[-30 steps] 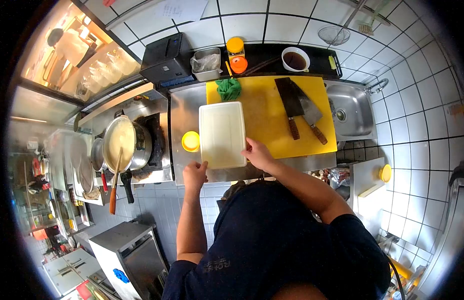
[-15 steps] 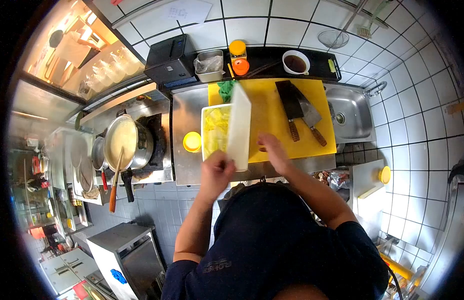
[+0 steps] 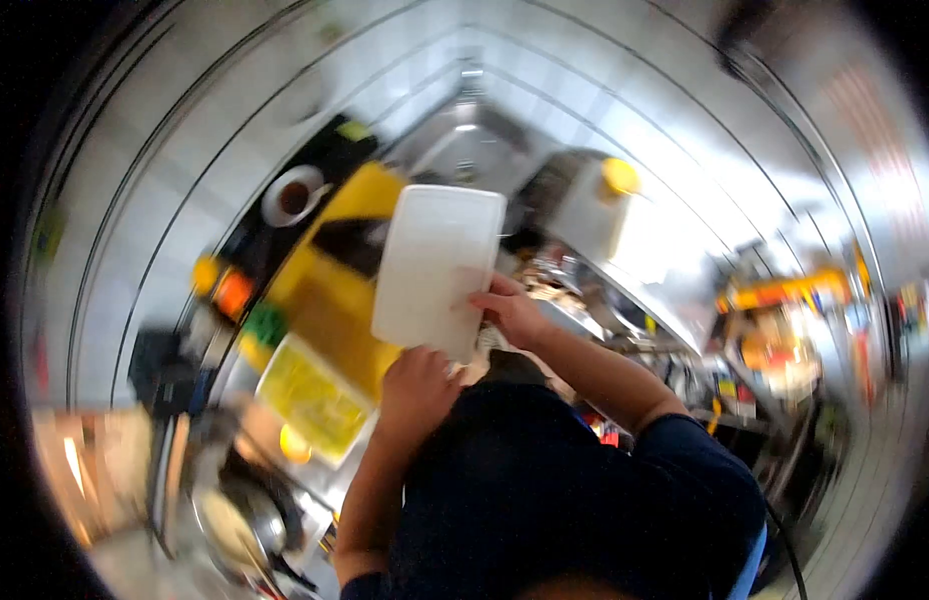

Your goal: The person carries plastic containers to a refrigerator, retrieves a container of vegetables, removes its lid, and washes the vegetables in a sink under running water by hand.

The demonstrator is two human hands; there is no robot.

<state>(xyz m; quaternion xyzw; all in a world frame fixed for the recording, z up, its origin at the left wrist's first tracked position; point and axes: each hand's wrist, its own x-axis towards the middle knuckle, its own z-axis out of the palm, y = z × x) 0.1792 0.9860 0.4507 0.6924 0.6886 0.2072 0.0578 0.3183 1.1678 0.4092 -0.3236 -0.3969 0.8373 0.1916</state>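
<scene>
A white plastic lid (image 3: 435,260) is held up in front of me, its flat face towards the camera. My right hand (image 3: 512,312) pinches its right edge, thumb over the face. At the lid's lower edge, my left hand (image 3: 420,385) has its fingers curled around the rim. To the left stands the uncovered white tub (image 3: 269,385), with pale yellow-green food (image 3: 310,395) inside. Behind the lid lies a yellow cutting board (image 3: 335,310) with a dark blade (image 3: 350,245) on it, partly covered by the lid.
A metal sink (image 3: 455,150) is beyond the lid. White bowl (image 3: 293,195) of dark liquid, orange-capped jar (image 3: 233,292) and green cloth (image 3: 265,325) sit at left. A pot (image 3: 235,525) is on the stove at lower left. Right of me is a white unit with a yellow lid (image 3: 620,177). Much is blurred.
My view has swung right, towards the sink. The lid has come away from the tub's side and is now in front of me. My right hand, free before, grips it too.
</scene>
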